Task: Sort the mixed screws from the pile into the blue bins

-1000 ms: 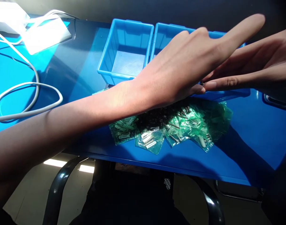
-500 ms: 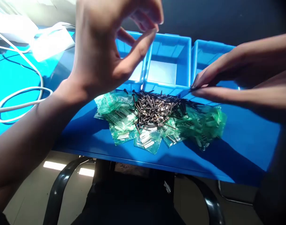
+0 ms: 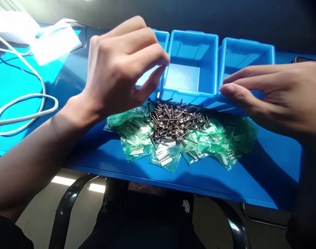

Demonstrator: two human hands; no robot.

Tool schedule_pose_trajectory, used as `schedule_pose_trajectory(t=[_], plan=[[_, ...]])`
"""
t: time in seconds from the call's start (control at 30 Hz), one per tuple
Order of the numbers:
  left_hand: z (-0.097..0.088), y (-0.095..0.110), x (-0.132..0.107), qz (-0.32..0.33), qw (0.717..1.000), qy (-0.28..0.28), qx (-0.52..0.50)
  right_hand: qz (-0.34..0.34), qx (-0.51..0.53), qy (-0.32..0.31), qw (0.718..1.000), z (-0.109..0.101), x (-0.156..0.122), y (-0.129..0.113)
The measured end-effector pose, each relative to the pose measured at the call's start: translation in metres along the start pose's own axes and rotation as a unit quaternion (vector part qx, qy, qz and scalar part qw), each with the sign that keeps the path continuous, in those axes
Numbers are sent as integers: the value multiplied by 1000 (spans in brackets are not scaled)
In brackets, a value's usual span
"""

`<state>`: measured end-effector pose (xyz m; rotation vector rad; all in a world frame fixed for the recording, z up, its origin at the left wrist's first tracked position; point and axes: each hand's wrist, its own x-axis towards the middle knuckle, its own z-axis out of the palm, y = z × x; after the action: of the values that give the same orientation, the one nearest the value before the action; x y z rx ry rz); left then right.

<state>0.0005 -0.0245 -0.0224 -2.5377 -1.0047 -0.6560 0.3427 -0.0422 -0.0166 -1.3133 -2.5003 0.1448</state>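
My left hand (image 3: 124,62) is held over the left blue bin (image 3: 161,34), with thumb and forefinger bent together in a pinch. Anything between those fingertips is hidden. At the front of the right blue bin (image 3: 247,43), my right hand (image 3: 274,93) has its thumb and fingers pressed together; I cannot make out what they hold. Below and between the hands lies a heap of dark screws (image 3: 170,121) mixed with small shiny metal pieces. Green clear plastic packets (image 3: 165,155) with white plugs and screws inside spread around the heap.
The middle blue bin (image 3: 182,76) stands between the other two, behind the screws. A white cable (image 3: 25,121) loops on the blue table (image 3: 95,159) at left, near a white sheet (image 3: 56,43). A black chair armrest (image 3: 66,204) is below the table's front edge.
My left hand has come down lower in view and its fingers have closed more. The right hand has turned so its back shows; the dark thing at its fingertips no longer shows.
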Motion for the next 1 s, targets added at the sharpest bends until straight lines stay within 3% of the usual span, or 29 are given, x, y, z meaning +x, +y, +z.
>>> schedule_pose_trajectory(t=[0.17, 0.27, 0.6, 0.87, 1.0], plan=[[5, -3, -3, 44, 998, 42, 3, -61, 10, -18, 998, 3, 8, -11], [5, -1, -3, 43, 998, 34, 3, -86, -8, -22, 996, 5, 6, -7], [1, 6, 1, 2, 1000, 2, 2, -30, -74, -64, 995, 9, 8, -10], [3, 2, -5, 50, 998, 37, 9, -27, -82, -87, 992, 5, 12, -18], [3, 2, -5, 45, 998, 30, 13, -13, -68, -69, 995, 6, 11, -16]])
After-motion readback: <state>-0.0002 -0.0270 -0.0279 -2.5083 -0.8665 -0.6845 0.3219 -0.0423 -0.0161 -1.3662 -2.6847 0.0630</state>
